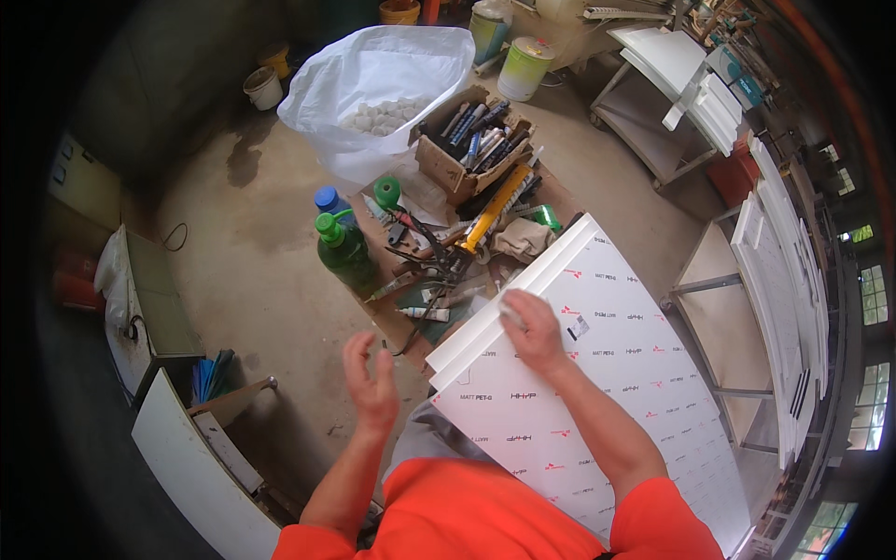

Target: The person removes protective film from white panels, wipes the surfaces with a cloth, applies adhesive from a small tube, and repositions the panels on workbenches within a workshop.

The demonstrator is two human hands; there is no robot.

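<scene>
White panels (644,401) with a printed protective film lie stacked in front of me and to the right, their long left edges stepped. My right hand (537,334) is on the top panel, its fingers bent at that left edge. A small grey sticker (578,327) is on the film just right of it. My left hand (371,381) is raised left of the stack, thumb and fingers apart, holding nothing. Beyond both hands, a cluttered bench carries a yellow caulking gun (497,207), a white tube (425,315), a beige cloth (524,240) and a green bottle (345,250).
A cardboard box (448,173) of dark tubes stands at the bench's far end, beside a large white sack (373,70) with pale lumps inside. A white-and-green bucket (525,70) is behind. Panel-loaded carts (714,280) line the right; a white board (191,467) leans at lower left.
</scene>
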